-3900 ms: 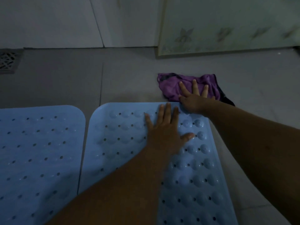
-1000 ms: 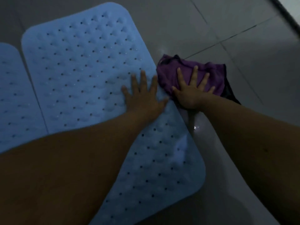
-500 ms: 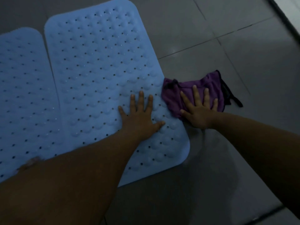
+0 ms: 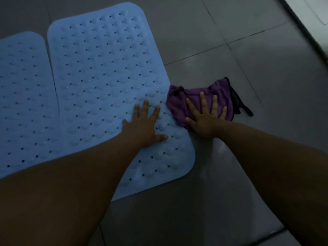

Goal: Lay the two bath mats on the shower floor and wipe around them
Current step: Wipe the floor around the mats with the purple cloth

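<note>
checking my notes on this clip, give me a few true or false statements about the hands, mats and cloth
1. The left hand lies flat on the right-hand mat. True.
2. The right hand grips a yellow sponge. False: it presses with spread fingers on a purple cloth.
3. The cloth lies on the floor against the mat's right edge. True.
4. The left-hand mat is rolled up. False: it lies flat beside the other mat.
5. Both mats are blue with holes. True.
</note>
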